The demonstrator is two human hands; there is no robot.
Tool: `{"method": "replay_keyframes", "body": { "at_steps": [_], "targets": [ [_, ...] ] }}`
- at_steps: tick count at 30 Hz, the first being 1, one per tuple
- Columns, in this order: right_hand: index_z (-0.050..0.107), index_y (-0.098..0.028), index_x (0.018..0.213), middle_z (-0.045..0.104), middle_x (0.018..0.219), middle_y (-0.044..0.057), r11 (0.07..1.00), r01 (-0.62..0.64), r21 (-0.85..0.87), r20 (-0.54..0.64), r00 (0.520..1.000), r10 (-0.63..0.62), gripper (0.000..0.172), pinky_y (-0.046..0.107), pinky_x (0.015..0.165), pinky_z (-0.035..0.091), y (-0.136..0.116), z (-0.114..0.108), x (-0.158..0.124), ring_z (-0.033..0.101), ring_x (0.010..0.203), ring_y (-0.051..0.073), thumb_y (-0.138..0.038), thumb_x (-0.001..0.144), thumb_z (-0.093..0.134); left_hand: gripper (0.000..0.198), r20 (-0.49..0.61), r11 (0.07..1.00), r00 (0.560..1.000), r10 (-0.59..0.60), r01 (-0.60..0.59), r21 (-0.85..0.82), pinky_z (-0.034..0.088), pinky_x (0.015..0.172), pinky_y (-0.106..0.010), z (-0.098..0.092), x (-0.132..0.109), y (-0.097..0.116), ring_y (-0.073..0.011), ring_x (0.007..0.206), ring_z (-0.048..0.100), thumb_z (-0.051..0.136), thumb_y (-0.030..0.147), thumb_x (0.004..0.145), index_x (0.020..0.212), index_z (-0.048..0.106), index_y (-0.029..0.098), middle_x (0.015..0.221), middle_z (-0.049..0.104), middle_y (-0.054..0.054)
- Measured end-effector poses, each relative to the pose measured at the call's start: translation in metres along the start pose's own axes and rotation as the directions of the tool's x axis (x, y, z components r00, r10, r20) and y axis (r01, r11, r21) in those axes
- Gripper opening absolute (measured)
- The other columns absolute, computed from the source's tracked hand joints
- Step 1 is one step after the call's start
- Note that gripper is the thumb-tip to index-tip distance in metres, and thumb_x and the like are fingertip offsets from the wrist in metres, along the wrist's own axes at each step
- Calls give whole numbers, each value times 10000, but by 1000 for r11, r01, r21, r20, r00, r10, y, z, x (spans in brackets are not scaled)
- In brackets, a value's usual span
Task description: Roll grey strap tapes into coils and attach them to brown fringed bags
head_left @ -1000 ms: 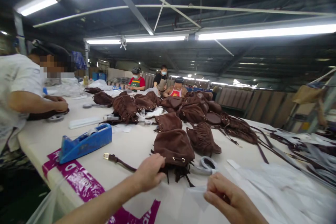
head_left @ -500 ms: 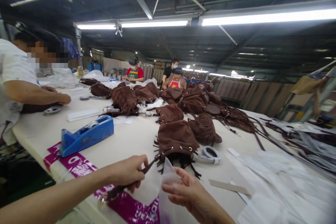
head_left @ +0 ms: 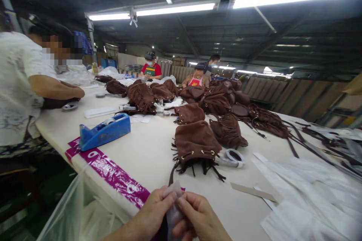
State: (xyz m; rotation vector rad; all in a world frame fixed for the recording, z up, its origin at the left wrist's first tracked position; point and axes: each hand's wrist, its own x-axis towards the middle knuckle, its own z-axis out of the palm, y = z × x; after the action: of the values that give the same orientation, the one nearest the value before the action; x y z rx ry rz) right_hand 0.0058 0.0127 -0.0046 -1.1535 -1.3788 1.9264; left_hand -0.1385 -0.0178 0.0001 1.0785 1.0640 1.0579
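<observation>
My left hand (head_left: 154, 214) and my right hand (head_left: 199, 216) meet at the bottom edge, both pinched shut on a small translucent plastic sleeve (head_left: 173, 211). A thin brown strap (head_left: 171, 175) runs from between my hands up to a brown suede fringed bag (head_left: 196, 145) lying on the white table (head_left: 147, 150). The strap's lower end is hidden between my fingers.
A blue tape dispenser (head_left: 105, 131) sits left of the bag, by a magenta printed strip (head_left: 113, 173). A tape roll (head_left: 233, 157) lies right of the bag. Several more brown bags (head_left: 215, 101) pile up behind. White sheets (head_left: 305, 192) cover the right. A person in white (head_left: 19, 86) works at left; others stand far back.
My left hand drew the strap toward me off the table. Both hands came together at the bottom edge, now pinching the plastic sleeve around the strap end. The camera tilted slightly.
</observation>
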Motion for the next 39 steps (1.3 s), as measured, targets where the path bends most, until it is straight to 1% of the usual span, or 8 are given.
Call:
{"method": "replay_keyframes", "body": {
  "at_steps": [4,8,15,20,24,28,34,39],
  "targets": [
    [524,-174,740,575,471,-24,989,49,-142,-35,998,-55,660,152,294,307,4,-4,5,476,318,74,-821,609,562,419,-212,988,965,155,-146,60,430,791,-294,-14,-13,3,-226,889,575,660,566,728,748,720,152,1082,643,-86],
    [501,-208,757,535,447,-41,911,84,-404,-92,987,-132,520,195,303,283,3,4,14,443,295,99,-720,782,413,344,-278,985,959,55,-98,-145,399,606,-265,-26,-34,8,-165,615,539,746,480,650,635,690,141,681,652,-48],
    [524,-179,851,714,825,165,327,18,-945,-114,919,-378,247,365,682,470,-11,43,19,679,840,334,-425,851,550,135,-283,947,956,-75,-20,-321,369,589,-244,-25,-62,-4,-129,557,482,724,216,524,523,627,122,543,590,-18],
    [549,-48,1105,704,910,221,217,-49,-975,-116,943,-311,324,384,694,469,-13,57,18,674,869,362,-218,830,530,201,-296,940,950,-98,-10,-342,359,567,-236,-30,-69,-9,-118,542,463,754,194,497,554,569,139,542,545,16],
    [289,-18,1431,686,770,114,484,127,-866,-56,936,-346,717,357,648,468,-12,46,18,664,761,296,-74,751,509,223,-262,942,960,-97,4,-336,384,587,-236,-36,-76,5,-126,558,498,769,197,496,561,562,144,564,571,10],
    [132,-146,1488,585,635,-47,967,196,-163,-120,969,-217,840,269,488,455,-11,32,11,573,544,176,-292,795,585,121,-123,954,983,-139,100,-283,384,567,-240,-48,-90,18,-127,521,484,707,183,519,596,619,153,536,568,17],
    [158,-203,1477,575,622,-77,958,235,163,-176,963,-206,950,216,446,463,-1,42,5,542,520,131,-372,730,721,125,-55,988,990,-132,127,-85,295,1013,-312,-51,-100,4,-250,1187,463,730,108,516,604,678,179,1232,582,-15],
    [196,-230,1473,604,652,-67,932,256,256,-206,957,-206,962,199,442,457,3,51,5,564,530,128,-378,716,771,132,24,981,995,-98,100,-168,402,801,-280,-32,-95,-12,-186,809,560,768,156,530,563,641,158,798,643,-28]
  ]
}}
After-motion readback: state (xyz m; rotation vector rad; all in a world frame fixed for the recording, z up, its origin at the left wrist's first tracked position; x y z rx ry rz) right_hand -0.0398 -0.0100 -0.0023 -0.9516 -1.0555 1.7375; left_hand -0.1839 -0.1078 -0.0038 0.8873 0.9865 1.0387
